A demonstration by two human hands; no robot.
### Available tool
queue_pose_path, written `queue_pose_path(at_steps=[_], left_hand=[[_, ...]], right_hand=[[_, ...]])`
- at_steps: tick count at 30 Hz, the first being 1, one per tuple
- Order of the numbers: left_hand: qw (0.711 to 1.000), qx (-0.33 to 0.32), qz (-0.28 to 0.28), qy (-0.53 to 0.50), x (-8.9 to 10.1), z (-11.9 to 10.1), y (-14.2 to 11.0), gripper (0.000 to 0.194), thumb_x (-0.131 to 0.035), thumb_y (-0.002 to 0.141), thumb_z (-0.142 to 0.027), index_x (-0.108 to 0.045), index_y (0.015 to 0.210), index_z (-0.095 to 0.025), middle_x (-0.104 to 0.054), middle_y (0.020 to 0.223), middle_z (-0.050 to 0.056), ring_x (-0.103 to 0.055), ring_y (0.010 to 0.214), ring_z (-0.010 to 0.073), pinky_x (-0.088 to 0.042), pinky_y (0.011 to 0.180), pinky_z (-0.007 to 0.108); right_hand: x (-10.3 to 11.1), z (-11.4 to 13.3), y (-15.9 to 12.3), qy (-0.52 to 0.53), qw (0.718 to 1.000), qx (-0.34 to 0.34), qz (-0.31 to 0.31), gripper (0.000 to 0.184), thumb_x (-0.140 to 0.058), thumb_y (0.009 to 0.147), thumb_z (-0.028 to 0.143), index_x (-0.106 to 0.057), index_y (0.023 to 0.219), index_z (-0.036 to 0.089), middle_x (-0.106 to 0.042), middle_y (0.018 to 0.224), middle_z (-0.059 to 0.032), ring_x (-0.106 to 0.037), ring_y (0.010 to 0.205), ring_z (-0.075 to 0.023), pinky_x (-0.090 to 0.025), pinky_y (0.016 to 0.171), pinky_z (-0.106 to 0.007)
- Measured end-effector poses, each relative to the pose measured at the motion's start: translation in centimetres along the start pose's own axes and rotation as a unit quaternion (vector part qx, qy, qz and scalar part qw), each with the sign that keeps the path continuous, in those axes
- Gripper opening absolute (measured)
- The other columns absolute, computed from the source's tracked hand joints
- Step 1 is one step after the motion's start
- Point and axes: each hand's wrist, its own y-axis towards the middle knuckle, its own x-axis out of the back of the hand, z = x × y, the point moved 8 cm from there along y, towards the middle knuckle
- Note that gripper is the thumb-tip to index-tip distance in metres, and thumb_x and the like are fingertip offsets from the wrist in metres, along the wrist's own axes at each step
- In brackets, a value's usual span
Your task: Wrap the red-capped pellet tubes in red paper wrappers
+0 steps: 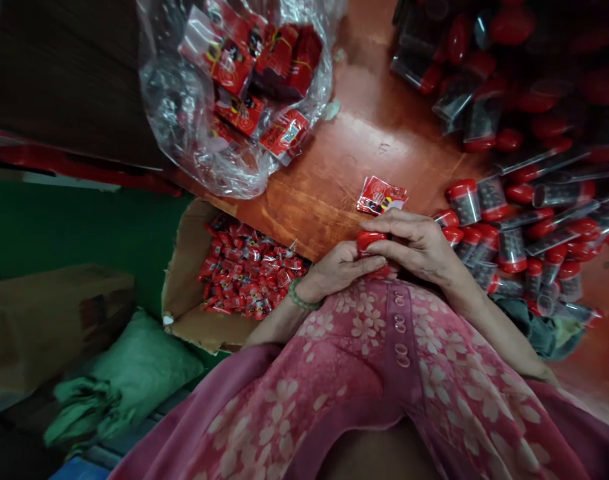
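The place is looking like a small packing workshop. Red-capped clear plastic containers (512,250) are covering the orange-red tabletop (379,143) at right, while an open brown cardboard box (187,280) at centre left is holding many small red wrapped packets (254,270).

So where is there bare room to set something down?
The tabletop is bare between the plastic bag and container heap, beyond the small cards; a narrower strip runs between bag and left hand. It is crowded where the heap spreads.
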Motion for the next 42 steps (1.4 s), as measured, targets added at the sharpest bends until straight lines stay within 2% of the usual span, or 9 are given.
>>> queue_pose_path(at_steps=[4,6,9,14,21,28,34,38,42], left_hand=[[0.995,0.005,0.059,-0.083,-0.6,0.0,0.2,0.055,-0.071,0.082,-0.066,-0.074,0.084,-0.011,-0.078,0.090,0.013,-0.074,0.089,0.0224,-0.056,0.092,0.035],[0.990,0.005,0.082,-0.117,-0.9,0.0,0.4,0.056,-0.071,0.081,-0.067,-0.073,0.081,-0.011,-0.078,0.086,0.013,-0.075,0.084,0.0230,-0.058,0.085,0.034],[0.980,0.017,0.105,-0.166,-1.1,0.2,0.6,0.052,-0.075,0.080,-0.062,-0.072,0.088,-0.011,-0.077,0.083,0.013,-0.076,0.079,0.0233,-0.059,0.077,0.032],[0.969,0.049,0.120,-0.211,-1.3,0.5,0.8,0.052,-0.078,0.078,-0.060,-0.069,0.092,-0.011,-0.077,0.083,0.012,-0.077,0.076,0.0242,-0.061,0.073,0.032],[0.967,0.077,0.135,-0.199,-1.3,0.4,1.3,0.049,-0.079,0.077,-0.059,-0.070,0.088,-0.013,-0.078,0.080,0.013,-0.076,0.071,0.0220,-0.059,0.070,0.030],[0.964,0.105,0.137,-0.204,-1.6,0.5,1.4,0.050,-0.081,0.075,-0.060,-0.072,0.084,-0.011,-0.078,0.081,0.014,-0.075,0.070,0.0214,-0.059,0.072,0.031],[0.959,0.107,0.154,-0.214,-1.7,0.5,1.6,0.051,-0.080,0.076,-0.060,-0.074,0.083,-0.010,-0.079,0.081,0.015,-0.075,0.069,0.0218,-0.059,0.072,0.031],[0.957,0.107,0.182,-0.200,-2.1,0.7,1.6,0.054,-0.078,0.075,-0.064,-0.076,0.082,-0.010,-0.079,0.084,0.016,-0.076,0.073,0.0231,-0.059,0.074,0.032],[0.959,0.113,0.160,-0.205,-2.0,0.9,1.5,0.053,-0.080,0.075,-0.063,-0.077,0.083,-0.010,-0.079,0.084,0.015,-0.076,0.074,0.0236,-0.060,0.079,0.035]], right_hand=[[0.2,-0.9,-0.7,0.188,0.976,-0.107,0.005,0.046,-0.083,0.083,0.037,-0.070,0.127,0.029,-0.073,0.097,0.0007,-0.069,0.069,-0.0115,-0.059,0.064,-0.025],[0.3,-1.0,-0.7,0.233,0.964,-0.126,-0.002,0.041,-0.085,0.080,0.036,-0.071,0.117,0.027,-0.073,0.090,0.0014,-0.069,0.067,-0.0110,-0.059,0.061,-0.024],[0.9,-1.2,-0.4,0.213,0.970,-0.111,-0.040,0.022,-0.084,0.081,0.038,-0.075,0.094,0.023,-0.073,0.084,0.0009,-0.068,0.063,-0.0105,-0.057,0.060,-0.024],[1.8,-1.2,-0.1,0.148,0.981,-0.057,-0.109,0.022,-0.084,0.081,0.040,-0.074,0.075,0.021,-0.072,0.075,0.0004,-0.066,0.069,-0.0117,-0.055,0.067,-0.026],[2.1,-0.7,-0.5,0.065,0.990,-0.055,-0.108,0.018,-0.068,0.093,0.032,-0.067,0.080,0.019,-0.065,0.070,0.0020,-0.059,0.063,-0.0110,-0.049,0.063,-0.026],[2.1,0.5,-0.6,-0.087,0.988,0.009,-0.124,0.019,-0.054,0.100,0.026,-0.055,0.082,0.022,-0.058,0.076,0.0002,-0.054,0.067,-0.0127,-0.047,0.066,-0.028],[2.0,-0.5,-0.7,-0.015,0.996,-0.016,-0.089,0.016,-0.062,0.098,0.036,-0.067,0.107,0.024,-0.070,0.100,-0.0036,-0.066,0.090,-0.0168,-0.054,0.081,-0.032],[2.2,-1.1,-0.6,0.037,0.994,-0.030,-0.102,0.019,-0.076,0.088,0.042,-0.074,0.087,0.023,-0.074,0.092,-0.0034,-0.069,0.090,-0.0184,-0.057,0.084,-0.036],[2.4,-1.7,-0.8,0.075,0.987,-0.040,-0.135,0.018,-0.081,0.083,0.040,-0.076,0.076,0.024,-0.076,0.084,-0.0022,-0.071,0.081,-0.0171,-0.059,0.078,-0.035]])
